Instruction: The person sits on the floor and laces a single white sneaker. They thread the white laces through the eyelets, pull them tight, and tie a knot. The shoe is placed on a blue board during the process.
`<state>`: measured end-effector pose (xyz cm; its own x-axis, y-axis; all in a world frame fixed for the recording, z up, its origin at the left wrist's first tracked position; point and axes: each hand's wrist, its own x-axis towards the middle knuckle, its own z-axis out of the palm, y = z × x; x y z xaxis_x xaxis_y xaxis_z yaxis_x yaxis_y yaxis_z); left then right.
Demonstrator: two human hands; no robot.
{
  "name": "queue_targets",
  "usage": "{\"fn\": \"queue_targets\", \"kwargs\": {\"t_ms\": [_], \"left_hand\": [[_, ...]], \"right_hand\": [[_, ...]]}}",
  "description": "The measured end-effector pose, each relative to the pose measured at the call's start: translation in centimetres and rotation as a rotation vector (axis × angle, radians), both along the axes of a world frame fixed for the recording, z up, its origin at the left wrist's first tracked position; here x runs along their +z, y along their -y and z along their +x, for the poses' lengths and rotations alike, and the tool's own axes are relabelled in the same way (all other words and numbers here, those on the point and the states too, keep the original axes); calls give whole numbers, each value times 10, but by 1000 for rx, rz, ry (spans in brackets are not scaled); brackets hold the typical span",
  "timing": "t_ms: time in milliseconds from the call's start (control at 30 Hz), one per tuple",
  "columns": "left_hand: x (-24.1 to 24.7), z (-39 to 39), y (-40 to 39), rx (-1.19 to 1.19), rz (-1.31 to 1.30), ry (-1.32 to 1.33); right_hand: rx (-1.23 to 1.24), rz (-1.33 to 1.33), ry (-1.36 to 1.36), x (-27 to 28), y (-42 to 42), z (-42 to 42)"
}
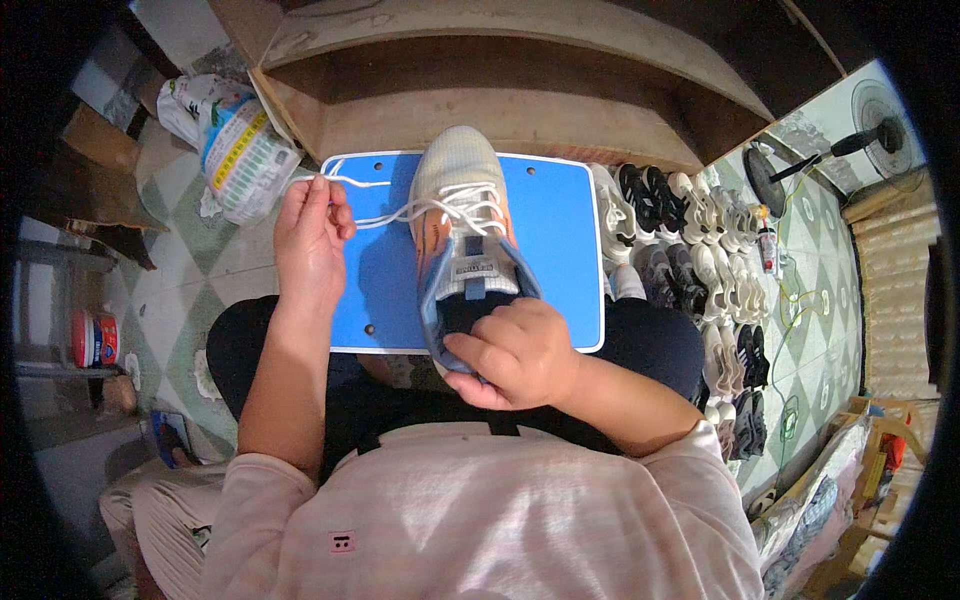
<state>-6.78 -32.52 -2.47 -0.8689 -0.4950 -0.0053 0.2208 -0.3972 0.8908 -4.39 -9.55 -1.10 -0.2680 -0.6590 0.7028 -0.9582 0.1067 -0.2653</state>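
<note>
A cream and orange sneaker (459, 172) with a blue-grey collar lies on a blue board (559, 247) with a white edge, its toe pointing away from me. My right hand (517, 356) grips the heel end of the collar. White shoelaces (420, 210) cross loosely over the tongue and run left over the board. My left hand (313, 217) pinches a lace between thumb and fingertips at the board's left edge. A loose lace end lies on the board just right of that hand.
Rows of shoes (705, 277) stand on the tiled floor at right, near a fan (765, 180) and a spray can (768, 251). A printed plastic bag (244, 154) is at left. A wooden shelf (480, 112) stands ahead. Another person's legs (169, 502) show at lower left.
</note>
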Motion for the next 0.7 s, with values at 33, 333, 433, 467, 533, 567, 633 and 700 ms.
{"fn": "queue_targets", "kwargs": {"t_ms": [33,333,433,467,533,567,633,700], "left_hand": [[-1,1,-2,-52,-60,19],[19,32,-57,-298,-1056,-333],[19,30,-57,-307,-1161,-377],[18,29,-57,-300,-1197,-401],[24,28,-56,-329,-1289,-434],[26,29,-56,-351,-1321,-439],[28,28,-59,-393,-1379,-464],[27,29,-61,-383,-1382,-448]], "right_hand": [[-2,18,13,4,-1,0],[-213,-271,980,5,-15,-58],[-125,-218,1331,-2,-13,-69],[-104,-188,1338,-4,-15,-71],[-77,-136,1307,-4,-15,-75],[-84,-86,1298,-3,-16,-76],[-108,16,1267,-1,-19,-79],[-91,32,1231,1,-17,-80]]}}
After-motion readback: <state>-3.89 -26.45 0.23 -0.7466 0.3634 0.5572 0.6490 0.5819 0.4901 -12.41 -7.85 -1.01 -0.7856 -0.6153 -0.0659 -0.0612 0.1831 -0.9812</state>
